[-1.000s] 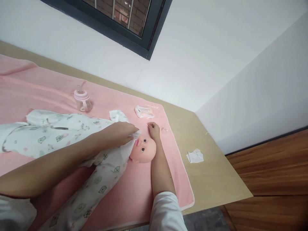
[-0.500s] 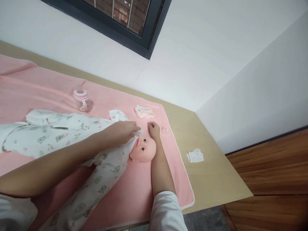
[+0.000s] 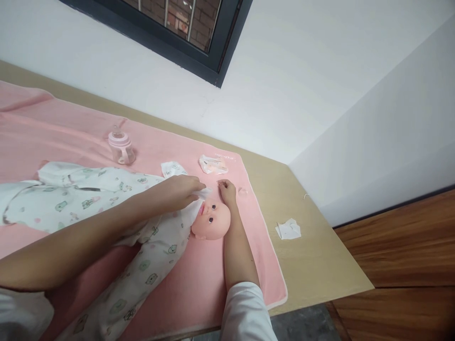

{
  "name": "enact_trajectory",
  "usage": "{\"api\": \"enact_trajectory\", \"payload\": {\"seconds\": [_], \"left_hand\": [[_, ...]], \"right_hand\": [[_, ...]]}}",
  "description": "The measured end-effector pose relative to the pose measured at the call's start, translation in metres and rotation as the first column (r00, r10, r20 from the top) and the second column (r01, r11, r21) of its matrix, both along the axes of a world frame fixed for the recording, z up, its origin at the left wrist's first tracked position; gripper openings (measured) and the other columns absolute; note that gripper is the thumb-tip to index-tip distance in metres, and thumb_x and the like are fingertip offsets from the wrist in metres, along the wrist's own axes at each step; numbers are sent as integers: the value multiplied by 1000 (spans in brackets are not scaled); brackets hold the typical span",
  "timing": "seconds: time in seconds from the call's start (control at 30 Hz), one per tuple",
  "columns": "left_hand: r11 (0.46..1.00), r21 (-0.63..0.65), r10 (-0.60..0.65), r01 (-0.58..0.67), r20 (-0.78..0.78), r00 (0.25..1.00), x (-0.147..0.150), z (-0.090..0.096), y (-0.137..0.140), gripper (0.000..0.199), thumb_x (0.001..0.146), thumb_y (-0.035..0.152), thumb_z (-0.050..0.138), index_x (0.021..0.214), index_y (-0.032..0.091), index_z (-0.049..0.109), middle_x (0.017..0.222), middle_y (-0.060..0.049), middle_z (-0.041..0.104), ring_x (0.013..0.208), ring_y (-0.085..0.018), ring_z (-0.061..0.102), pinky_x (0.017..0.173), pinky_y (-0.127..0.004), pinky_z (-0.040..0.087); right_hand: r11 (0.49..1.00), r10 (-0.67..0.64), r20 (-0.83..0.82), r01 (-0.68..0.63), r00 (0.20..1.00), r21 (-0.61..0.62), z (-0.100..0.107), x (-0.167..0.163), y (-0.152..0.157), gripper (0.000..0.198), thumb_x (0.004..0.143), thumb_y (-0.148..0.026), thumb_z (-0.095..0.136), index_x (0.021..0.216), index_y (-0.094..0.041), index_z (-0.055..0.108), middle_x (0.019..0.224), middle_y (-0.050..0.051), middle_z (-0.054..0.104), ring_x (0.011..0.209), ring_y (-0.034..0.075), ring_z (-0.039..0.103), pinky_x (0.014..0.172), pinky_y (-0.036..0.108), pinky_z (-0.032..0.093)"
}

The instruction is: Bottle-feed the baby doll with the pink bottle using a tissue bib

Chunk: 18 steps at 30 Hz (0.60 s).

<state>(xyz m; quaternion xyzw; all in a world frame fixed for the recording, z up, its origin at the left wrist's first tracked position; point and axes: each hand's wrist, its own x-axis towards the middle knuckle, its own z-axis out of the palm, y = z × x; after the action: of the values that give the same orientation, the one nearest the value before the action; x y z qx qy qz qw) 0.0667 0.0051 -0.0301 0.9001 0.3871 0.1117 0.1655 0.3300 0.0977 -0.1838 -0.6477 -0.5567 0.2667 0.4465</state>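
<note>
A bald baby doll (image 3: 215,221) lies on its back on a pink blanket (image 3: 202,279), dressed in a white print outfit (image 3: 156,255). Its head points to the right. My left hand (image 3: 181,190) reaches across the doll's body and pinches a white tissue (image 3: 203,193) just beside the mouth and chin. Whether the tissue touches the doll is hard to make out. My right hand (image 3: 227,192) rests on the blanket beyond the doll's head, its fingers loosely bent and no object visible in them. My right forearm lies along the top of the head.
A pink-lidded baby bottle (image 3: 121,148) stands on the blanket near the wall. Close to my right hand are a clear plastic packet (image 3: 213,165) and a small transparent item (image 3: 243,191). A crumpled white paper (image 3: 288,229) lies on the wooden tabletop (image 3: 320,265). A dark-framed window (image 3: 218,61) is above.
My left hand has shifted slightly up, away from the doll's chin, with the tissue still in its fingers. My right hand and the doll have stayed in place.
</note>
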Motion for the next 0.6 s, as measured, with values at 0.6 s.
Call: {"api": "enact_trajectory", "payload": {"seconds": [0.6], "left_hand": [[984,-118,-133,137,35,990,3,-3,-5,17,85,18,46,70,18,54,82,-3,60,72,-17,56,63,-28,35]], "right_hand": [[1000,7,6,-7,1000,4,1,0,-1,24,80,-20,51,92,-21,71,99,2,74,91,15,66,91,30,52]]}}
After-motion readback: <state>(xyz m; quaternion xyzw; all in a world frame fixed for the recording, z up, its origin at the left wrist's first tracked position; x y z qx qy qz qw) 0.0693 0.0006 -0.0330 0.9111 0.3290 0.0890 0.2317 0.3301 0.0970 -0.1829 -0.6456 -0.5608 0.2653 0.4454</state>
